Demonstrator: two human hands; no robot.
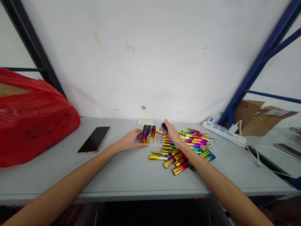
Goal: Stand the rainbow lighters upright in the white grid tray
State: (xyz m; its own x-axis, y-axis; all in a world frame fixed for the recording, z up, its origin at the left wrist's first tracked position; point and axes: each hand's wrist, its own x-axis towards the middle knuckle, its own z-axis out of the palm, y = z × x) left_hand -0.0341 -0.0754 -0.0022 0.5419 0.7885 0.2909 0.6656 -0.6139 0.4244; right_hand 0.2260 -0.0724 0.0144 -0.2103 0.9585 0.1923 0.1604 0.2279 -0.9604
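Several colourful lighters stand upright, black tops up, on the left part of a pale tray with rows of holes. My left hand rests at the tray's left side, thumb and fingers spread around the lighters' corner. Above the right part of the tray, my right hand pinches a dark blue lighter. A heap of shiny yellow, red, green and purple lighters lies on the table right of the tray, partly under my right forearm.
A second pale tray lies near the wall. On the left are a phone and a red plastic bag. A white power strip with cables and a cardboard box are at the right.
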